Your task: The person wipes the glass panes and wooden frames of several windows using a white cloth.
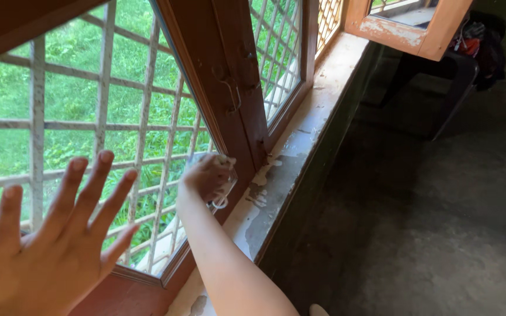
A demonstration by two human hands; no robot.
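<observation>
Here my left hand (42,246) is spread wide, all fingers fanned apart, its palm laid flat against the window pane (89,105) near the lower left corner of the glass. It holds nothing. Through the pane I see a pale metal grille (36,123) of crossing bars, and green grass beyond it.

My right hand (206,175) reaches forward along my bare forearm and is closed around a crumpled pale cloth (225,178), pressing it against the lower right corner of the same pane, just beside the dark brown wooden frame (229,111). A bit of the cloth bulges out past my knuckles toward the frame. A small metal hook latch (232,96) hangs on that frame above my right hand, well apart from it.

Below the frame runs the window sill (300,146), its paint flaking in pale patches. To the right the floor (440,222) is dark and bare concrete. Farther along, an orange-brown wooden shutter (411,29) stands open at the top of the view, with a dark chair (440,76) beneath it.
</observation>
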